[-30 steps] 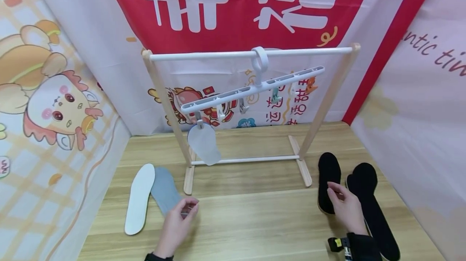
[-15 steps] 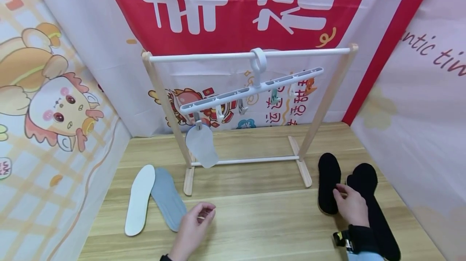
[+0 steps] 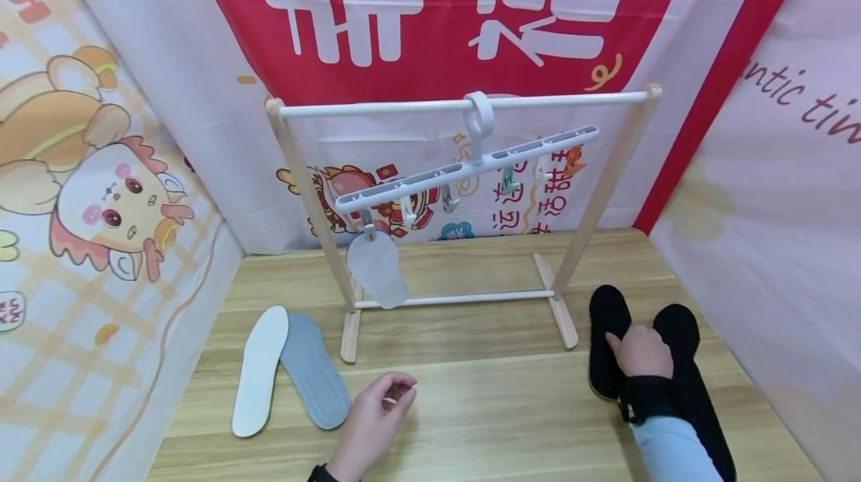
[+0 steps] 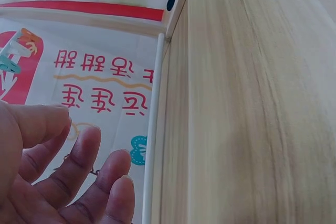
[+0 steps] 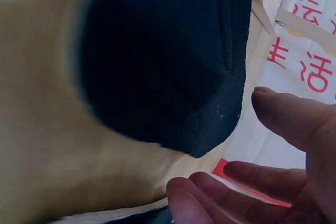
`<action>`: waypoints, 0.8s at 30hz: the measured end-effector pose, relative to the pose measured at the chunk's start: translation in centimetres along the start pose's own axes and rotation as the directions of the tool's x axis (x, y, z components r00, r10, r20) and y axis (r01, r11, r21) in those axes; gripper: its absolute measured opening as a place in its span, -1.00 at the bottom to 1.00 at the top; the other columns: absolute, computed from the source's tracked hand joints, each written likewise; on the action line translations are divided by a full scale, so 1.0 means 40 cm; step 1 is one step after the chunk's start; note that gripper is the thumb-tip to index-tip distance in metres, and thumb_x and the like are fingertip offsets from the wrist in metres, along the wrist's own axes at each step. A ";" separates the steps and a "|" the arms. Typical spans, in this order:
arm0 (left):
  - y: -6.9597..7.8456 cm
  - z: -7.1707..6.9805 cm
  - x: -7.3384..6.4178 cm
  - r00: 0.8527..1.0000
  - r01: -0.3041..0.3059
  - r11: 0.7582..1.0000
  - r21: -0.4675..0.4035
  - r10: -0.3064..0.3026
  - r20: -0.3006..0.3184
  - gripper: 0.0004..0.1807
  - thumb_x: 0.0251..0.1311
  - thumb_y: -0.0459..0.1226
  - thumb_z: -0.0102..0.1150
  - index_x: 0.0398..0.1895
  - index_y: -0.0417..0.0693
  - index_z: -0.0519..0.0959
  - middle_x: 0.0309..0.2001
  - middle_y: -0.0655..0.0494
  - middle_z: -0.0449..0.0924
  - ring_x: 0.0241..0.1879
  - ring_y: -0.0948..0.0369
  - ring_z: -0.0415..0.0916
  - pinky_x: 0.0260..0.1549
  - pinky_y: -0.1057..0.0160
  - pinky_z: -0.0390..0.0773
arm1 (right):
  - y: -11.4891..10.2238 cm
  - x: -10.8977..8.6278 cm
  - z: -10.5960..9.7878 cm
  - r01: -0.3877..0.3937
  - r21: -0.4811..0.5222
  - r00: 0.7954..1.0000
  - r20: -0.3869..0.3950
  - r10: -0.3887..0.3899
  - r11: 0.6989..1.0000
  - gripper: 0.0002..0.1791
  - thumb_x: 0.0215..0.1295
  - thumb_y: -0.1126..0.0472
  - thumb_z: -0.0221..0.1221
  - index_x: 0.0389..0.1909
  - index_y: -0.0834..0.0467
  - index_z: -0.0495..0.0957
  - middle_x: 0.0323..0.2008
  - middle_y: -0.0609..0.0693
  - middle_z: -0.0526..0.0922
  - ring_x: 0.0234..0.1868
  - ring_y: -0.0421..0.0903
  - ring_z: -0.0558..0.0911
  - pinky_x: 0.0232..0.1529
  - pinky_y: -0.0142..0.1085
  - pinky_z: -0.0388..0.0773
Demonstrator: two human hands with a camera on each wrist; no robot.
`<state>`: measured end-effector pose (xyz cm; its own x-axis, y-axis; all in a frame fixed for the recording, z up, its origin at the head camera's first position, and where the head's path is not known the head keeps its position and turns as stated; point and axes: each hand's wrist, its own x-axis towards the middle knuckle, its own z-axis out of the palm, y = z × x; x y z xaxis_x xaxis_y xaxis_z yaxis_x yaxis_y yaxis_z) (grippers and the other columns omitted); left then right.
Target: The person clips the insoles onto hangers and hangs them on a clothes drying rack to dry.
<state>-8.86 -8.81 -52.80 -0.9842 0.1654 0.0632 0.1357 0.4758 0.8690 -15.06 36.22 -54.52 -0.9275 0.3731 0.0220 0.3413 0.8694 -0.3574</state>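
In the head view my left hand [image 3: 377, 415] hovers at the front middle, fingers loosely curled around nothing, right of a grey insole [image 3: 316, 374]. The left wrist view shows its fingertips [image 4: 86, 140] bare. My right hand [image 3: 643, 353] is back-up among the black insoles, between the left one [image 3: 608, 306] and the longer black shape [image 3: 679, 332] at right, partly covering them. In the right wrist view its thumb and fingers are spread apart near a black insole [image 5: 163, 56], not closed on it. A white insole [image 3: 258, 374] lies at left, overlapping the grey one.
A wood-and-white rack [image 3: 464, 104] stands at the back. From it hangs a tilted white hanger [image 3: 471, 168] with several clips; the leftmost clip [image 3: 368, 224] holds a pale insole [image 3: 377, 269]. Printed cloth [image 3: 114, 190] walls the sides and back of the wooden table [image 3: 484, 407].
My left hand has shifted right, away from the grey insole. My right hand has turned back-up and moved slightly farther forward between the black insoles. The hanging insole sways slightly.
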 end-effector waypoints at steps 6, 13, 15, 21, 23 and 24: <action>0.018 0.000 0.010 1.000 -0.017 1.000 0.012 0.017 0.001 -0.88 0.34 -0.20 0.23 -0.11 0.04 0.63 -0.25 0.32 0.63 -0.24 0.33 0.56 -0.30 0.34 0.58 | -0.018 0.054 0.006 -0.017 -0.079 0.996 0.084 0.023 0.997 -0.45 0.31 -0.02 0.26 -0.41 0.51 0.58 -0.42 0.50 0.58 -0.46 0.34 0.61 -0.47 0.13 0.56; 0.035 0.007 0.022 0.999 -0.053 0.998 0.020 0.053 0.007 -0.87 0.36 -0.20 0.21 -0.09 0.05 0.63 -0.24 0.32 0.63 -0.23 0.34 0.55 -0.29 0.33 0.58 | -0.026 0.089 0.015 -0.032 -0.119 0.989 0.137 0.048 0.992 -0.40 0.20 -0.09 0.33 -0.46 0.48 0.59 -0.49 0.44 0.58 -0.46 0.30 0.61 -0.45 0.11 0.58; 0.037 0.009 0.024 0.998 -0.061 0.998 0.013 0.061 0.013 -0.86 0.37 -0.20 0.21 -0.08 0.04 0.63 -0.23 0.32 0.63 -0.23 0.33 0.55 -0.28 0.33 0.58 | -0.023 0.095 0.020 -0.028 -0.110 0.990 0.136 0.043 0.994 -0.38 0.16 -0.09 0.37 -0.45 0.50 0.58 -0.45 0.48 0.58 -0.44 0.33 0.61 -0.43 0.13 0.58; 0.043 0.012 0.029 0.997 -0.078 0.997 -0.006 0.078 0.017 -0.87 0.36 -0.21 0.21 -0.09 0.03 0.63 -0.24 0.31 0.63 -0.24 0.33 0.55 -0.29 0.33 0.59 | -0.007 0.115 0.046 -0.048 -0.047 0.993 0.104 0.053 0.998 -0.25 0.04 -0.08 0.45 -0.19 0.57 0.48 -0.27 0.60 0.55 -0.29 0.46 0.59 -0.33 0.20 0.58; 0.044 0.014 0.029 0.996 -0.084 0.996 -0.013 0.084 0.019 -0.86 0.36 -0.22 0.21 -0.09 0.00 0.63 -0.25 0.30 0.63 -0.25 0.33 0.56 -0.30 0.33 0.59 | -0.002 0.120 0.052 -0.073 -0.023 0.991 0.107 0.075 0.997 -0.16 0.03 -0.08 0.46 -0.02 0.58 0.40 -0.16 0.64 0.51 -0.18 0.50 0.56 -0.25 0.23 0.57; 0.044 0.015 0.029 0.996 -0.086 0.996 -0.014 0.086 0.019 -0.86 0.36 -0.22 0.21 -0.09 -0.01 0.63 -0.25 0.30 0.63 -0.25 0.33 0.56 -0.31 0.33 0.59 | 0.000 0.122 0.053 -0.092 -0.008 0.989 0.113 0.092 0.996 -0.11 0.02 -0.08 0.47 0.07 0.56 0.35 -0.10 0.65 0.48 -0.12 0.52 0.53 -0.21 0.25 0.55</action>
<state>-9.71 -7.27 -51.50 -0.9665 0.2222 0.1284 0.2182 0.4479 0.8671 -19.92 37.34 -56.40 -0.9034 0.4126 -0.1166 0.4261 0.8339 -0.3508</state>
